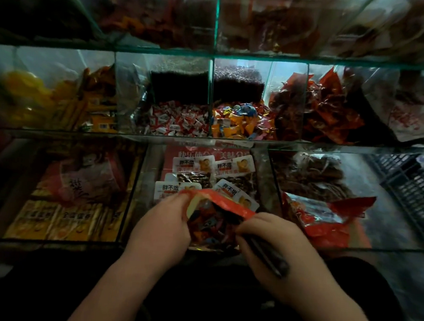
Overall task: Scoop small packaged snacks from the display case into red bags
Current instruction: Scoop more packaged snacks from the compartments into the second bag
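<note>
Fingers [176, 204] of the left hand [162, 224] pinch the left rim of the red bag [230, 205]. Fingers [250, 228] of the right hand [275, 243] curl round a dark slim thing [267, 256], perhaps a scoop handle, its front end hidden, and meet the bag's right rim. Small snacks [209, 226] show dimly inside the bag, which is held over the lower middle compartment of the display case [207, 140]. The upper bins blur into the dark.

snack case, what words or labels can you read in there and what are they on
"胖不墩": white labels on the snack packs, lower middle compartment.
"美味": red sheet behind those packs; the rest of that line is blurred.
Yellow boxes: print too blurred to read.
Pink bag: handwritten mark, unreadable.
Candy wrappers: too small to read.
</note>
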Demonstrator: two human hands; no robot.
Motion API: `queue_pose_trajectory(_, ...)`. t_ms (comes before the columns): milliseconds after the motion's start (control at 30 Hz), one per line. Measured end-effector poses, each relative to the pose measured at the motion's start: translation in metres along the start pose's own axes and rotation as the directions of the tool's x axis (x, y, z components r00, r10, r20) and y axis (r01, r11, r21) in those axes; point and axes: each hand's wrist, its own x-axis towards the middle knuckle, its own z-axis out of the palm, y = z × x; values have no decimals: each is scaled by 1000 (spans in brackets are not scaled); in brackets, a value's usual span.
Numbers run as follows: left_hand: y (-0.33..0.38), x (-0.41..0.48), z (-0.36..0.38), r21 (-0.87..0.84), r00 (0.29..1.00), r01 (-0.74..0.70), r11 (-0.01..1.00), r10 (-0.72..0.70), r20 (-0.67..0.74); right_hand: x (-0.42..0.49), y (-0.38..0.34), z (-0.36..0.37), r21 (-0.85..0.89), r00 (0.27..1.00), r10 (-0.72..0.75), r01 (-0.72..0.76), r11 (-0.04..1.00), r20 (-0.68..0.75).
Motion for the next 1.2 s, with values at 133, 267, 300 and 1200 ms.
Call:
queue_pose_trajectory(133, -6, -6, 6, -60, 994, -10, 998, 17, 111, 28, 0, 31, -1, 990, 123, -124, 992, -72)
queue_pose_trajectory(267, -13, -6, 6, -171, 985, -31, 985, 59, 162, 34, 2, 55, 179, 956, 236, -205, 962, -174)
queue_pose_trajectory(300, -14, -6, 5, -191, 984, -30, 981, 62, 165, 35, 3, 57, 280, 930, 322, -265, 923, -179)
queue_pose_trajectory(1200, -21, 1, 5, -446, 990, 97, 890, -38, 139, -2, 7, 3, 964, 551, 834, -205, 172, -31)
